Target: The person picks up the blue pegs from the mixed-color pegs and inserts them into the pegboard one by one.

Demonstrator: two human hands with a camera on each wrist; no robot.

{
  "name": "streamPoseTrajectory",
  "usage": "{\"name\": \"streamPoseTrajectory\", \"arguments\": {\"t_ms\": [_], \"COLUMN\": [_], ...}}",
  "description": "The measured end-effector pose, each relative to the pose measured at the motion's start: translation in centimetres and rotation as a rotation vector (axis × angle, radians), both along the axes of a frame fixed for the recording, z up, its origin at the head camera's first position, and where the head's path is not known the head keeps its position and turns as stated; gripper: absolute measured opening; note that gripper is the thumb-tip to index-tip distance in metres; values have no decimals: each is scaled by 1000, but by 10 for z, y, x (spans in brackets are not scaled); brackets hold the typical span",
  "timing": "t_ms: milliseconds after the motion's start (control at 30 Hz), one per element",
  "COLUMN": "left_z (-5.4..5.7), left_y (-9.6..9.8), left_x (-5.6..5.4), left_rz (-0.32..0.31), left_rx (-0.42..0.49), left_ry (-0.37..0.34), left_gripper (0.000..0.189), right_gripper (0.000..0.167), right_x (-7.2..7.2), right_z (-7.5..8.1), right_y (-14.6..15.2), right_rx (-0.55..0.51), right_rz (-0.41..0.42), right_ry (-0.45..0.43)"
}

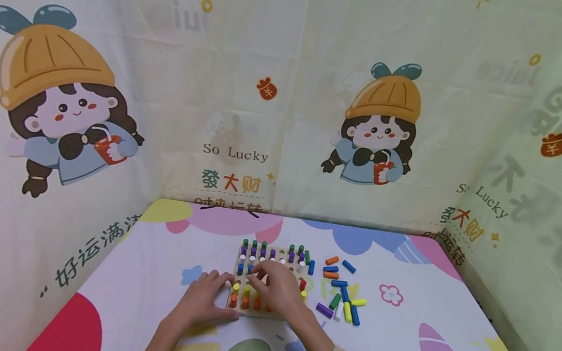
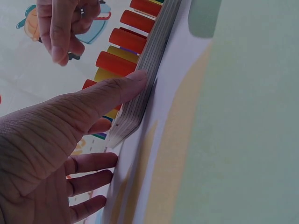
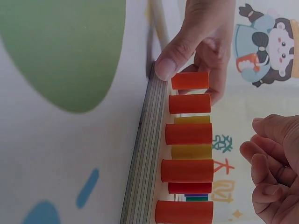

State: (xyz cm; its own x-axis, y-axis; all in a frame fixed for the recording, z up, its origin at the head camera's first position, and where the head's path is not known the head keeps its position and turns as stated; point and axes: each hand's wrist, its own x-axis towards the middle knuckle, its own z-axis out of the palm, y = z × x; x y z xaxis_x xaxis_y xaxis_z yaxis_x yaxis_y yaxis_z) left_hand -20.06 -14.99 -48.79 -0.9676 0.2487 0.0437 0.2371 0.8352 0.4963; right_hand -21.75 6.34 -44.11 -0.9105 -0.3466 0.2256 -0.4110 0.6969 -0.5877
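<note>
A wooden pegboard stands on the table with rows of coloured pegs upright in it. My left hand holds its near left corner, the thumb pressed against the layered front edge. Over the board's middle hangs my right hand, its fingers bent and nothing visible between thumb and fingertips. Those fingertips are right by a blue peg, beside another blue peg in the same row. Orange pegs line the near side, with yellow pegs behind them. Part of the board is hidden under my right hand.
Right of the board lie several loose pegs, among them a purple peg, a yellow peg and an orange peg. A patterned cloth covers the table. Printed curtains hang behind it and at both sides.
</note>
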Motion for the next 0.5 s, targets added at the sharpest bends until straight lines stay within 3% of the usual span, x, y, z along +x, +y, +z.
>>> {"name": "streamPoseTrajectory", "arguments": {"t_ms": [500], "left_z": [3], "left_y": [1], "left_x": [0], "left_rz": [18], "left_rx": [-1], "left_ry": [-29], "left_gripper": [69], "right_gripper": [16], "right_x": [13], "right_z": [-3], "right_y": [24], "right_rx": [-49], "right_rz": [-40], "right_ry": [8]}}
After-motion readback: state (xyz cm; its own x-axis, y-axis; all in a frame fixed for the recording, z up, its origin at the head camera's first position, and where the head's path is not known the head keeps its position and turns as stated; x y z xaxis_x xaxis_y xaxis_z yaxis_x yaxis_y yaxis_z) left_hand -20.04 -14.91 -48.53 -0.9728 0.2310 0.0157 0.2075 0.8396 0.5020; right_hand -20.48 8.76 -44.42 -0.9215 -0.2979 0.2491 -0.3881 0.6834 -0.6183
